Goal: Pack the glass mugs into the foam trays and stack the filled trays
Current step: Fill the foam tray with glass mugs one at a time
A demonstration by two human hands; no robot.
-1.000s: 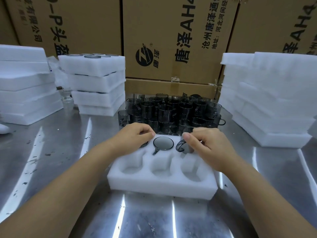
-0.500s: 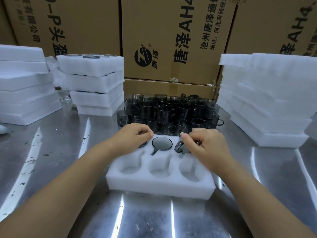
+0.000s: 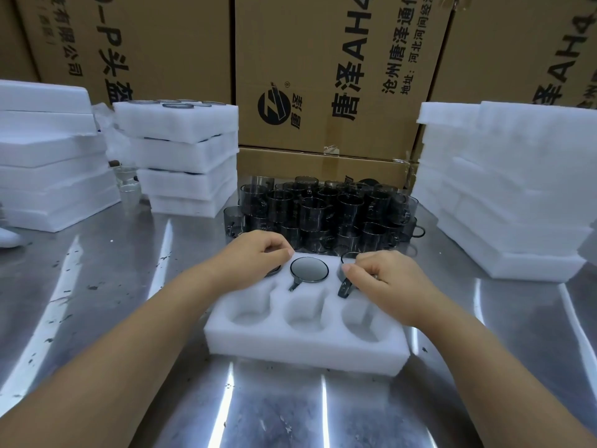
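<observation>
A white foam tray (image 3: 307, 350) with six wells lies on the steel table in front of me. A dark glass mug (image 3: 309, 270) sits in the far middle well, handle toward me. My left hand (image 3: 255, 257) covers a mug in the far left well, fingers curled over it. My right hand (image 3: 384, 282) holds another mug (image 3: 345, 287) in the far right well, thumb and fingers at its rim, its handle pointing toward me. The three near wells are empty. A cluster of several loose dark mugs (image 3: 323, 215) stands just behind the tray.
A stack of filled foam trays (image 3: 184, 163) stands at the back left, with more foam (image 3: 48, 156) at the far left. Another foam stack (image 3: 510, 189) rises on the right. Cardboard boxes (image 3: 323, 76) wall off the back. Small clear glasses (image 3: 127, 182) sit between the left stacks.
Both hands stay on the far corner mugs. The right-hand mug has sunk a little deeper into its well; the left hand has barely shifted.
</observation>
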